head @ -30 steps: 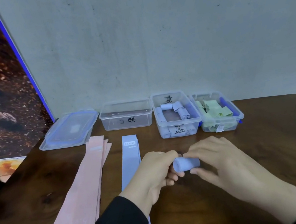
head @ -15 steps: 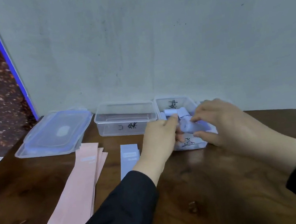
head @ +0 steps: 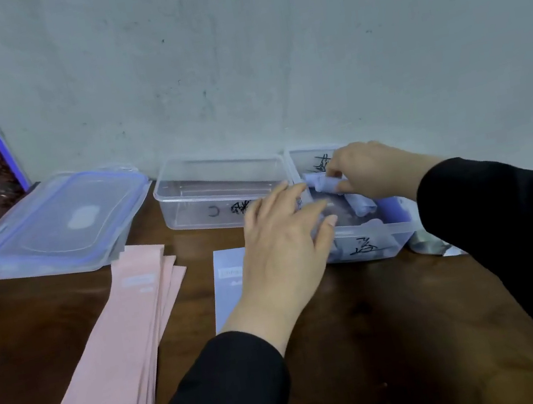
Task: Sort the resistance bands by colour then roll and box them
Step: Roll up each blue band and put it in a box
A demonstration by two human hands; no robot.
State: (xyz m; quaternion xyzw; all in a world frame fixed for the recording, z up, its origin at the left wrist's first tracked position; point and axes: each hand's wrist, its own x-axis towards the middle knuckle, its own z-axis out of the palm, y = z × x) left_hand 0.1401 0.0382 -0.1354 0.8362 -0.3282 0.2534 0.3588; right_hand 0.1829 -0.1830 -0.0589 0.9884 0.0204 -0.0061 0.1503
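My right hand (head: 373,172) reaches into the middle clear box (head: 374,248) and pinches a rolled lavender band (head: 323,183) at its far end. Other lavender rolls (head: 362,204) lie inside that box. My left hand (head: 282,248) hovers with straight fingers at the box's near left corner, fingertips touching its rim. A flat lavender band (head: 229,287) lies on the table, partly under my left wrist. A stack of flat pink bands (head: 126,337) lies to its left. An empty clear box (head: 203,207) stands left of the lavender box.
A stack of clear lids with blue seals (head: 61,225) sits at the back left. A third box (head: 434,246) is mostly hidden behind my right sleeve. The grey wall stands right behind the boxes. Dark wooden table (head: 399,337) spreads in front.
Both hands carried the rolled lavender band from the table's middle to the lavender box. My left hand let go of it and spread open; my right hand lowered it inside.
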